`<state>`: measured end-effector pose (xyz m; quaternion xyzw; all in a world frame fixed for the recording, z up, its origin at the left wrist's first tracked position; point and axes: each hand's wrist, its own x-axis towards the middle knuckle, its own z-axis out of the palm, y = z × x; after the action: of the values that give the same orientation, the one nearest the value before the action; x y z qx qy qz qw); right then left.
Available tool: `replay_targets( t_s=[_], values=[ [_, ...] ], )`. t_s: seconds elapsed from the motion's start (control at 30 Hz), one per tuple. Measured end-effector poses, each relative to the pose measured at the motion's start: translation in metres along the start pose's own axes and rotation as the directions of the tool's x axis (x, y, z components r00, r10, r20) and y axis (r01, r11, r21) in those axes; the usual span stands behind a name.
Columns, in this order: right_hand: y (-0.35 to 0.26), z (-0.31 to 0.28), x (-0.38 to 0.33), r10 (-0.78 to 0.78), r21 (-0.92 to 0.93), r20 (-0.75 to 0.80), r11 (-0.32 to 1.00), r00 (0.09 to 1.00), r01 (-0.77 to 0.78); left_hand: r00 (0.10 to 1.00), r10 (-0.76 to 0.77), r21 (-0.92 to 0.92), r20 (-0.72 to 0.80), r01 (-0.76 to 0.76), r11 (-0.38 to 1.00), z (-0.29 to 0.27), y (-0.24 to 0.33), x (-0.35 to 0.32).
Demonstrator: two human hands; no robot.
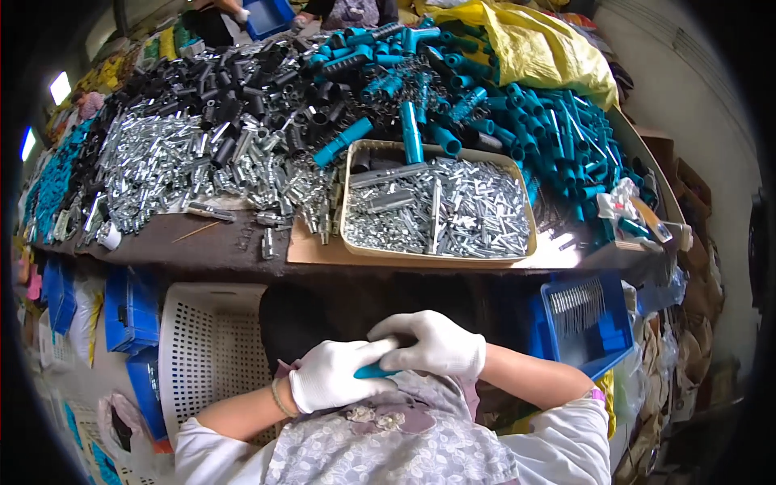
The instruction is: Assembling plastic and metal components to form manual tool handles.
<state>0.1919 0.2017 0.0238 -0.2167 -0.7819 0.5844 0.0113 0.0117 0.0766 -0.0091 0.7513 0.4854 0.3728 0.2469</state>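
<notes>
Both my hands wear white knitted gloves and meet close together at my lap, above the patterned apron. My left hand point(333, 376) is closed around a teal plastic piece point(373, 370), of which only a short smooth stretch shows between the gloves. From the right, my right hand point(432, 343) lies over it, fingers curled onto the same piece and against my left fingers. The rest of the piece is hidden. Just ahead on the table sits a cream tray point(521, 250) heaped with small silvery metal parts and a few longer grey metal pieces.
Teal plastic tubes point(412, 133), black tubes point(230, 105) and silvery metal sleeves point(145, 162) pile across the table. A yellow sack point(558, 56) lies at the far right. Below stand a white perforated basket point(182, 356) and a blue bin point(621, 323). Another person's hand point(242, 14) shows beyond the table.
</notes>
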Motion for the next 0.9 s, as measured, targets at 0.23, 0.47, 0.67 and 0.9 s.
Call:
replay_targets(
  t_s=[0.23, 0.47, 0.67, 0.9],
  values=[
    [-0.022, -0.043, -0.005, -0.259, -0.441, -0.038, 0.871, 0.965, 0.216, 0.996, 0.033, 0.071, -0.088, -0.027, 0.997, 0.004, 0.003, 0.020],
    [0.002, -0.145, 0.000, -0.358, -0.651, -0.689, 0.687, 0.631, -0.322, 0.986, -0.016, 0.035, -0.166, 0.022, 0.999, 0.002, -0.003, 0.014],
    [0.005, -0.154, 0.018, -0.165, -0.656, -0.665, 0.595, 0.728, -0.464, 0.987, -0.044, 0.068, -0.154, 0.055, 0.996, 0.002, -0.002, 0.013],
    [0.008, -0.158, 0.022, -0.182, -0.684, -0.649, 0.565, 0.739, -0.461, 0.988, -0.058, 0.080, -0.145, 0.070, 0.994, -0.002, -0.006, 0.014]
  ],
)
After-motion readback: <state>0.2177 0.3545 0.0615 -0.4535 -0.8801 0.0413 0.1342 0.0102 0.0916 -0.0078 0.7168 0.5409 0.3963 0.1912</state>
